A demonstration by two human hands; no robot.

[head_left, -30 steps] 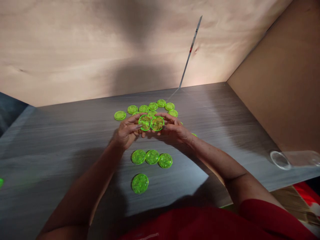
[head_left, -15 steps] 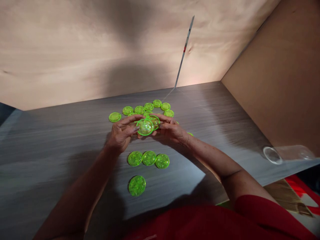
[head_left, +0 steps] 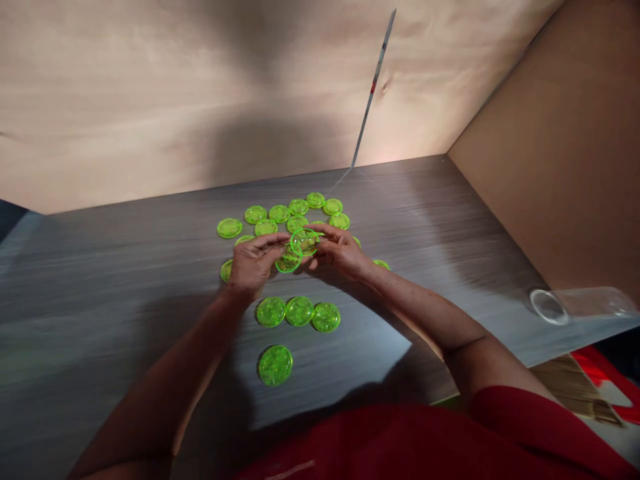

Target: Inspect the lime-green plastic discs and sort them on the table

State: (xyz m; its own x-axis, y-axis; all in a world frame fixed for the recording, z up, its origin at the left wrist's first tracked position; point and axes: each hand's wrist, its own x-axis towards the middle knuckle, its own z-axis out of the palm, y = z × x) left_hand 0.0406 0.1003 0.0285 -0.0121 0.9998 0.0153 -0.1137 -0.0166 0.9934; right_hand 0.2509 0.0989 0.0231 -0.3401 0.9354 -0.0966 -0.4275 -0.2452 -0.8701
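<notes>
My left hand (head_left: 255, 261) pinches a clear green disc (head_left: 289, 259) between thumb and fingers. A second green disc (head_left: 305, 242) is gripped by my right hand (head_left: 343, 252), slightly higher and overlapping the first. Both discs are held above the grey table (head_left: 165, 267). Beyond my hands lie several similar green discs (head_left: 279, 214), some partly hidden by my fingers. Closer to my body, three discs (head_left: 299, 311) form a row, with a single disc (head_left: 275, 365) below them.
A clear plastic cylinder (head_left: 580, 305) lies on its side at the right edge of the table. A thin upright strip (head_left: 373, 90) stands near the wooden back wall (head_left: 150, 100). A wooden side wall (head_left: 560, 167) rises at the right.
The left-hand disc has tilted and shifted slightly down, and the right-hand disc now shows in front of it. My left hand has moved a little to the right, uncovering discs behind it.
</notes>
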